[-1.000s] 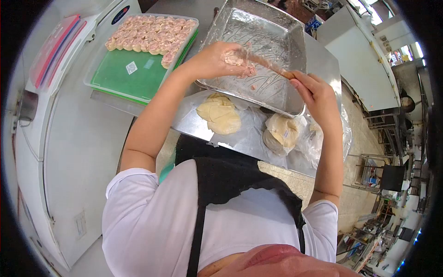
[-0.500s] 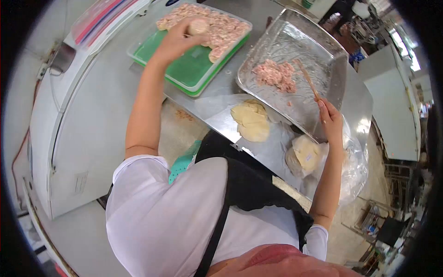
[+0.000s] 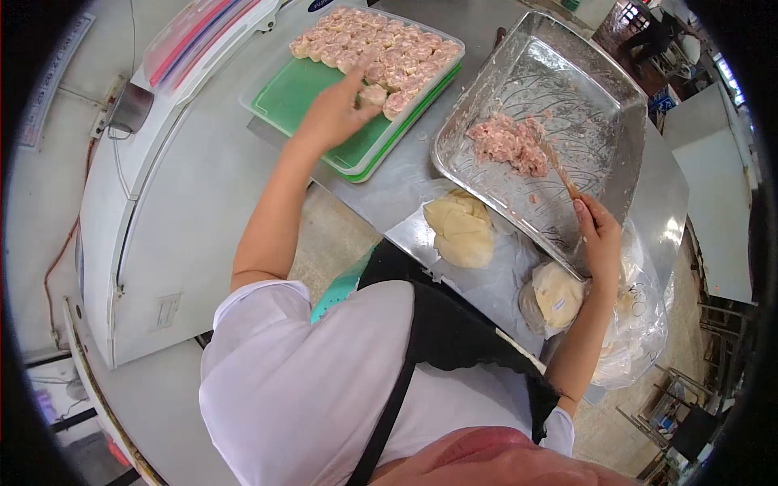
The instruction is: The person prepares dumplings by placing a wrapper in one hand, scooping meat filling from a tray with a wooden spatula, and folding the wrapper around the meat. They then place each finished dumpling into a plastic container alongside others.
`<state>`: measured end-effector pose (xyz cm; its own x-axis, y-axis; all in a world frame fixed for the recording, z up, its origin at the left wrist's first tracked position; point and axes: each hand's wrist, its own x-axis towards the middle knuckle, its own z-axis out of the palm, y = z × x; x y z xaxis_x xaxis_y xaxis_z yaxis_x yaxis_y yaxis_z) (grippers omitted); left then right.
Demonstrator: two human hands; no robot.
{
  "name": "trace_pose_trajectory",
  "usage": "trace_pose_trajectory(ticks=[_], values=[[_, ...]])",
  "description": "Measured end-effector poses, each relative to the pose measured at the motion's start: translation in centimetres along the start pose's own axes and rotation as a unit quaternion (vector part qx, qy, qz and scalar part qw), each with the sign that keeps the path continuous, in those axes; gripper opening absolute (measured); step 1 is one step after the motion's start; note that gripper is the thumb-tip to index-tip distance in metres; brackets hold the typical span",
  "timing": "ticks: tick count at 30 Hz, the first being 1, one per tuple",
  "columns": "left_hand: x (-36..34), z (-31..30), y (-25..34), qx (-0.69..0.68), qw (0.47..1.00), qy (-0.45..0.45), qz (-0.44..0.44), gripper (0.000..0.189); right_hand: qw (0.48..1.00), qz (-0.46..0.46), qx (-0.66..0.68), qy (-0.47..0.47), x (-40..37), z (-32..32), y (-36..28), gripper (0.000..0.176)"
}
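My left hand (image 3: 334, 113) is over the plastic tray (image 3: 356, 172), its thumb and fingers around a small filled dumpling (image 3: 373, 95). That dumpling is low beside rows of similar open-topped dumplings (image 3: 381, 44) filled with pinkish meat. My right hand (image 3: 598, 231) is closed round the handle of a wooden spatula (image 3: 559, 166), whose far end touches the minced meat filling (image 3: 506, 144). The filling lies in a deep metal pan (image 3: 604, 154) with smeared walls. Between tray and pan, nearer my body, is a stack of round dough wrappers (image 3: 459, 231).
Under the pan's near corner sits a bag of wrappers (image 3: 557, 296), beside a larger clear plastic bag (image 3: 636, 324). A white chest freezer (image 3: 186, 227) stands at left, with a metal mug (image 3: 130, 107) by it. The metal table (image 3: 365, 198) ends close to my apron.
My left hand has brought the dumpling right and down to the row's edge in the tray. My right hand still grips the spatula at the filling. The view has shifted slightly.
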<state>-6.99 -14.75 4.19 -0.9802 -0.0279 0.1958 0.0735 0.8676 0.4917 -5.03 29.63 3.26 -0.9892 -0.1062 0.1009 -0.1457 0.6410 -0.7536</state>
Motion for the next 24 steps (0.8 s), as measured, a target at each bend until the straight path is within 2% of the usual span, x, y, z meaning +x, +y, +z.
trace_pose_trajectory(ticks=[5, 10, 13, 15, 17, 19, 20, 21, 22, 23, 24], values=[[-1.0, 0.2, 0.9, -0.005, 1.0, -0.025, 0.006, 0.083, 0.999, 0.035, -0.02, -0.024, -0.1, -0.2, -0.8, 0.028], [-0.2, -0.1, 1.5, 0.012, 0.999, -0.044, -0.001, 0.081, 0.999, -0.011, -0.033, -0.019, -0.2, -0.1, -0.9, 0.028], [0.8, -0.1, 1.6, -0.018, 0.997, -0.067, 0.017, 0.07, 0.998, -0.013, -0.053, -0.015, -0.4, 0.1, -1.0, 0.028], [1.2, 0.7, 0.2, 0.011, 0.995, -0.028, 0.097, 0.067, 0.997, 0.0, -0.066, -0.038, -0.4, 0.0, -1.7, 0.027], [0.6, 0.3, -0.8, -0.007, 0.994, -0.03, 0.108, 0.062, 0.995, 0.02, -0.083, -0.059, -0.3, -0.3, -2.1, 0.026], [-0.3, -0.3, 0.2, -0.029, 0.992, -0.034, 0.121, 0.058, 0.986, -0.049, -0.122, -0.1, 0.2, -0.6, -2.2, 0.025], [-1.3, -0.8, 1.1, 0.031, 0.991, 0.02, 0.126, 0.052, 0.986, -0.042, -0.13, -0.098, 0.4, -0.7, -2.7, 0.025], [-2.4, -1.3, 2.1, 0.09, 0.985, 0.074, 0.129, 0.047, 0.975, -0.086, -0.182, -0.099, 0.7, -0.8, -3.6, 0.025], [-3.3, -1.5, 3.9, 0.032, 0.987, 0.062, 0.148, 0.041, 0.959, -0.13, -0.233, -0.1, 1.1, -0.8, -4.5, 0.026], [-4.2, -1.2, 5.8, -0.026, 0.984, 0.05, 0.167, 0.035, 0.958, -0.125, -0.239, -0.098, 1.5, -0.7, -5.5, 0.026], [-5.2, -0.3, 7.0, -0.08, 0.977, -0.012, 0.196, 0.032, 0.951, -0.152, -0.244, -0.117, 1.9, -0.6, -6.4, 0.029]])
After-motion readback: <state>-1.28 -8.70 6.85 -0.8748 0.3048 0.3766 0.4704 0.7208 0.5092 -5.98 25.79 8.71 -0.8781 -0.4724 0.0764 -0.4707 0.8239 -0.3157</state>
